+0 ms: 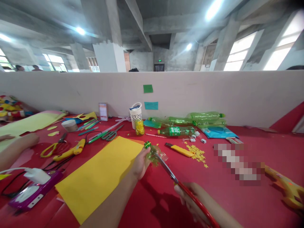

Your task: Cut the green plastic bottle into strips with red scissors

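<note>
In the middle of the red table, my left hand point(142, 164) is closed on the top part of a cut green plastic bottle point(152, 152), its green cap point(147, 144) pointing away from me. My right hand point(190, 198) grips red-handled scissors point(172, 175). Their blades reach up to the cut plastic; whether they are closed on it I cannot tell. Just beyond the bottle piece lies a yellow box cutter point(182, 150), beside a scatter of yellow paper stars point(197, 153). Yellow paper sheets point(102, 177) lie under and left of my left forearm.
Several green plastic bottles point(177, 130) lie near the white partition point(71, 91). A white cup point(136, 114) stands there too. Leftward are a yellow glue gun point(71, 151), scissors point(50, 150) and a purple power strip point(35, 190). Another person's arm point(17, 148) reaches in at left.
</note>
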`<state>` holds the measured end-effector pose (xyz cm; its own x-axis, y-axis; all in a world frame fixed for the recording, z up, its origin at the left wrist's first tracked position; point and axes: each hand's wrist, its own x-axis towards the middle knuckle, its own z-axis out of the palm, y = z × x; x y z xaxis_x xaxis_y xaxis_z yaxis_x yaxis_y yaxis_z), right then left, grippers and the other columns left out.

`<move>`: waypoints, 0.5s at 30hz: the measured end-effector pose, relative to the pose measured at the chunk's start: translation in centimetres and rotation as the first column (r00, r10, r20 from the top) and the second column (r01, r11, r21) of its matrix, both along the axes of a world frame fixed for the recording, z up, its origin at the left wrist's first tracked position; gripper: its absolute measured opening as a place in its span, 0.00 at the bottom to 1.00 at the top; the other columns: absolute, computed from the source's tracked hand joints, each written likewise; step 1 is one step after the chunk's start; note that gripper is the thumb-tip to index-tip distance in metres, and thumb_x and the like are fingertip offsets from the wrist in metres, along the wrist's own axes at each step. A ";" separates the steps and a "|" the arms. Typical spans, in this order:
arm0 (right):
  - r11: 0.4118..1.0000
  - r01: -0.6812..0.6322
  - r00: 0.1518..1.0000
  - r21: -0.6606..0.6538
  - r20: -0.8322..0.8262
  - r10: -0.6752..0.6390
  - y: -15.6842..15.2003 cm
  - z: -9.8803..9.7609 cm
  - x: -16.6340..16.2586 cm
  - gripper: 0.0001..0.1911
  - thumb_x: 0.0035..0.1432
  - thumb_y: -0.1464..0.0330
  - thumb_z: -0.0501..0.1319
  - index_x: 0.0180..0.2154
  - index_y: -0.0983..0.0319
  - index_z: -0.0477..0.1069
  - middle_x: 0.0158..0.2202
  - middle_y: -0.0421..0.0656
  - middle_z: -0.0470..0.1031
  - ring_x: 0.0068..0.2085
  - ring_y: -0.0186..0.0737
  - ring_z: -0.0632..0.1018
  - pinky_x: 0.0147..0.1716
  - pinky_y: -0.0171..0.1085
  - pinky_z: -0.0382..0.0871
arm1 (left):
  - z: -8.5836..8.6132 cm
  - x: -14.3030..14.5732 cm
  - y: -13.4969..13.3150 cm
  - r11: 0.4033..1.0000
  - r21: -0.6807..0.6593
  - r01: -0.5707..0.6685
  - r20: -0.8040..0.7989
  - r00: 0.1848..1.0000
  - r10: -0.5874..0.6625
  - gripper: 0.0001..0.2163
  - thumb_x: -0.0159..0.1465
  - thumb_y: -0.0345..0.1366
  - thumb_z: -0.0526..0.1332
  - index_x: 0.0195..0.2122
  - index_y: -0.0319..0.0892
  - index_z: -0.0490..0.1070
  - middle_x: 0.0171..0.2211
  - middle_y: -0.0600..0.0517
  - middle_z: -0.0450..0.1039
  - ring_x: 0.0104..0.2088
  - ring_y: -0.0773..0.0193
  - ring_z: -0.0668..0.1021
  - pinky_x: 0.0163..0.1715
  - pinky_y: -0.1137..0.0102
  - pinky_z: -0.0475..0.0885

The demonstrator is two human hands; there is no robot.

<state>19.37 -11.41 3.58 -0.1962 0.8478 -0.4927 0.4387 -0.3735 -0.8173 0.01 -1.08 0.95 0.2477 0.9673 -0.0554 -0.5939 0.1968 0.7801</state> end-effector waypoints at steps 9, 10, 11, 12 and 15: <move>0.997 0.056 0.998 -0.057 0.041 -0.054 0.1 -1.3 -0.2 0.24 0.60 0.51 0.54 0.21 0.61 0.61 0.09 0.30 0.53 0.09 0.26 0.57 0.09 0.26 0.53 | -0.1 -0.1 0.2 1.000 0.002 0.005 0.043 0.999 -0.005 0.07 0.59 0.37 0.61 0.35 0.39 0.70 0.33 0.48 0.76 0.37 0.59 0.78 0.44 0.62 0.70; 0.996 0.052 0.998 -0.070 0.028 -0.050 0.1 -1.3 -0.1 0.24 0.61 0.51 0.52 0.21 0.61 0.61 0.08 0.30 0.54 0.09 0.26 0.58 0.09 0.26 0.54 | -0.1 -0.1 0.2 1.000 0.010 -0.001 0.028 1.000 0.001 0.06 0.59 0.36 0.61 0.35 0.39 0.70 0.32 0.49 0.76 0.36 0.60 0.78 0.43 0.63 0.70; 0.994 0.014 1.000 -0.113 0.012 -0.013 0.0 -1.2 -0.1 0.24 0.61 0.50 0.51 0.22 0.61 0.61 0.08 0.30 0.55 0.10 0.27 0.59 0.10 0.26 0.55 | -0.2 0.0 0.1 1.000 0.022 -0.010 0.008 1.000 0.010 0.06 0.59 0.36 0.61 0.36 0.40 0.70 0.32 0.49 0.76 0.35 0.61 0.78 0.42 0.64 0.70; 0.998 0.026 1.000 -0.060 -0.015 -0.027 -0.1 -1.1 0.0 0.24 0.60 0.49 0.51 0.24 0.61 0.62 0.09 0.30 0.55 0.10 0.27 0.59 0.10 0.25 0.55 | -0.2 0.1 0.1 0.999 0.034 -0.017 -0.012 1.000 0.018 0.06 0.59 0.35 0.61 0.36 0.40 0.70 0.31 0.50 0.76 0.34 0.62 0.77 0.41 0.65 0.70; 0.999 0.044 0.999 -0.008 -0.026 -0.044 -0.3 -0.7 0.0 0.25 0.58 0.46 0.52 0.26 0.61 0.62 0.10 0.29 0.56 0.11 0.26 0.59 0.10 0.24 0.54 | -0.3 0.5 -0.2 0.997 0.068 -0.019 -0.047 0.999 0.022 0.07 0.59 0.34 0.61 0.38 0.42 0.69 0.32 0.52 0.75 0.32 0.64 0.76 0.41 0.67 0.69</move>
